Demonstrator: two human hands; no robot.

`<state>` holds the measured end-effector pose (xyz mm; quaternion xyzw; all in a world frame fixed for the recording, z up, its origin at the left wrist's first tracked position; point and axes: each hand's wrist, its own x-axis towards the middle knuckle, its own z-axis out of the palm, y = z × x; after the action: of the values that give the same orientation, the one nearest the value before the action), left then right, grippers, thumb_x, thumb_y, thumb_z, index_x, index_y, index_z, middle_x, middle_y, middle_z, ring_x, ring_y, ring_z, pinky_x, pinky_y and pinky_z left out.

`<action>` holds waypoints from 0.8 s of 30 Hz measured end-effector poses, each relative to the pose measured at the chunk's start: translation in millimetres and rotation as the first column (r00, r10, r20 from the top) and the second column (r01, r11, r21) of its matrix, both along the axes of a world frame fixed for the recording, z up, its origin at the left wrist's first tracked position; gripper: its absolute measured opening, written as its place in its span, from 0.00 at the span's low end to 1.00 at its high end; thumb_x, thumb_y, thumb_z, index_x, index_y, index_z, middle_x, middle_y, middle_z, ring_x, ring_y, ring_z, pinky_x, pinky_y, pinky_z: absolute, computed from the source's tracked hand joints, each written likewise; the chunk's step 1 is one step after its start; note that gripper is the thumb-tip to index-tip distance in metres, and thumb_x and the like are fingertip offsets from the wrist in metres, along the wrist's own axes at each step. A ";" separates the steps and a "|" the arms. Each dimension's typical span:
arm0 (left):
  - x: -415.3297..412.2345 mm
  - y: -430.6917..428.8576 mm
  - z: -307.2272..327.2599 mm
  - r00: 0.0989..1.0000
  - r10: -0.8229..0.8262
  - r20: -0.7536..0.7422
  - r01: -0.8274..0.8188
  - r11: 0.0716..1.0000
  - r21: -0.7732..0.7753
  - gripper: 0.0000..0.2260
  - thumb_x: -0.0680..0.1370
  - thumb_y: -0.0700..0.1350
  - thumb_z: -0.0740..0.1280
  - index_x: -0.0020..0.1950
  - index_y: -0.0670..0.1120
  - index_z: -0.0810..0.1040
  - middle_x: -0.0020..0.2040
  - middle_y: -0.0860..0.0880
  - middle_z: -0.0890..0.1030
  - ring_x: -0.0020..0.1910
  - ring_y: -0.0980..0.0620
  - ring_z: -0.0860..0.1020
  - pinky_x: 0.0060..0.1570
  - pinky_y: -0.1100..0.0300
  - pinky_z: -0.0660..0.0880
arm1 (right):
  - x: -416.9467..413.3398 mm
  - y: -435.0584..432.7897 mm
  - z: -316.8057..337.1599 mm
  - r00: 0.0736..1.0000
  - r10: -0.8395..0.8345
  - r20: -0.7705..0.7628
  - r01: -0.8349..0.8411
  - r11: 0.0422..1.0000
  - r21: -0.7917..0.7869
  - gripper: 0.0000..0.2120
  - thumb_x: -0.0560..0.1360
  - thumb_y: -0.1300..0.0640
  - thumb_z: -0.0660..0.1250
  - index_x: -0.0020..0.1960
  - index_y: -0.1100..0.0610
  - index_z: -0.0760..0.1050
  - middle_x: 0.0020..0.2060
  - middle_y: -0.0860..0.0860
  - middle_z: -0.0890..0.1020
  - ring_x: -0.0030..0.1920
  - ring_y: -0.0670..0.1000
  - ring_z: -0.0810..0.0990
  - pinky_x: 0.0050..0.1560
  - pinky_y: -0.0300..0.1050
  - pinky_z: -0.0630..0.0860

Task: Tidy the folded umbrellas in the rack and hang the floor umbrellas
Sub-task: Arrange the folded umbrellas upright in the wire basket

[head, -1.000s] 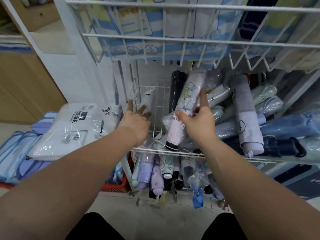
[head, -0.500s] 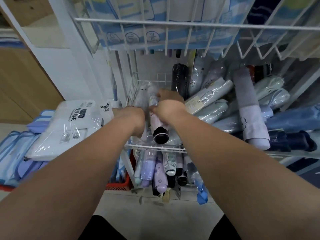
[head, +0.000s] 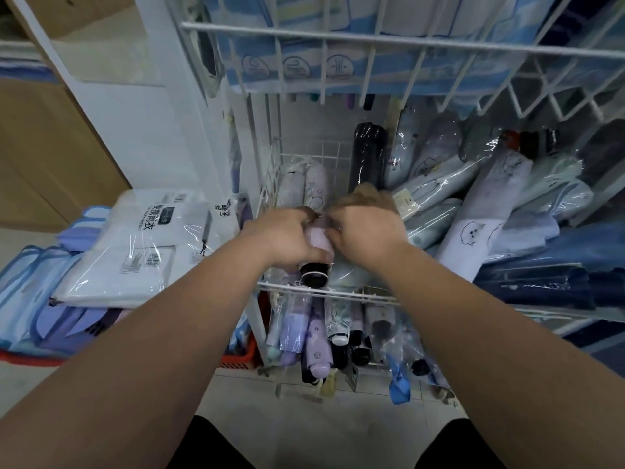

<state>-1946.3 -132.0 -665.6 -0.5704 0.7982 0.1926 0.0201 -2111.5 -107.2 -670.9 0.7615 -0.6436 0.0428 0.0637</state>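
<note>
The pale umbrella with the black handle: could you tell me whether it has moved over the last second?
Yes. The pale umbrella has shifted left, away from the black umbrella, towards the basket's left wall; the left hand and right hand grip it.

Raincoat packs left of rack

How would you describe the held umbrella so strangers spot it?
Find the white wire rack and its middle basket. At its front left, the left hand and right hand grip a lilac umbrella. Only it shows a black, white-banded handle there.
</note>
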 end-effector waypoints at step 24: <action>-12.3 12.7 -13.1 0.936 -0.048 0.349 0.089 0.991 -0.102 0.33 0.76 0.68 0.63 0.79 0.67 0.55 0.82 0.50 0.58 0.80 0.39 0.56 0.71 0.24 0.44 | -55.7 32.6 13.0 1.000 0.001 -0.008 -0.001 0.999 0.041 0.28 0.78 0.39 0.62 0.76 0.45 0.66 0.77 0.52 0.65 0.80 0.57 0.54 0.80 0.59 0.47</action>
<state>-1958.7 -119.2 -678.7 -0.5675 0.8114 0.0418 0.1334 -2167.3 -74.6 -657.9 0.7633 -0.6436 0.0267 0.0506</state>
